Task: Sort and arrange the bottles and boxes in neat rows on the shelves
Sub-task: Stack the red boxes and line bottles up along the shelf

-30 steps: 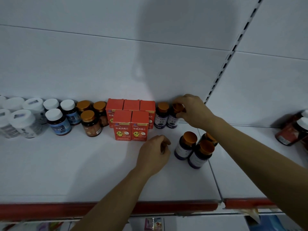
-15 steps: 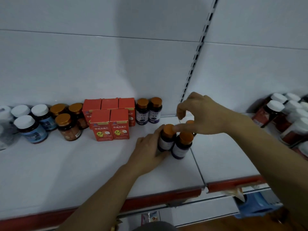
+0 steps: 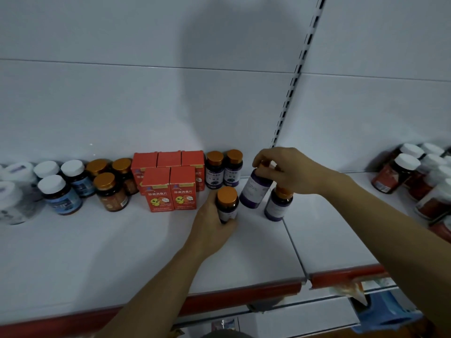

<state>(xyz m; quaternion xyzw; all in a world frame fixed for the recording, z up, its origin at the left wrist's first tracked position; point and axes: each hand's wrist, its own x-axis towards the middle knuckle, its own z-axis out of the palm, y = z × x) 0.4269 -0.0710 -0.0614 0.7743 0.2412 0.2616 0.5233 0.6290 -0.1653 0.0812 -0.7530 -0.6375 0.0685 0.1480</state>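
Observation:
My left hand (image 3: 211, 225) grips a dark bottle with an orange cap (image 3: 227, 203) standing on the white shelf (image 3: 122, 252), just right of the red boxes (image 3: 170, 189). My right hand (image 3: 290, 170) holds the cap of a second purple-labelled bottle (image 3: 255, 190), which is tilted and lifted. A third such bottle (image 3: 278, 204) stands below that hand. Two matching bottles (image 3: 224, 170) stand at the back against the wall.
Amber bottles with gold caps (image 3: 109, 189) and white-capped bottles (image 3: 58, 193) stand at the left. Red-brown bottles with white caps (image 3: 415, 181) crowd the right shelf. The shelf has a red front edge (image 3: 244, 296). A slotted upright (image 3: 290, 89) splits the back wall.
My right hand has taken one bottle by the cap and lifted it, tilted. My left hand has drawn another bottle leftward towards the red boxes.

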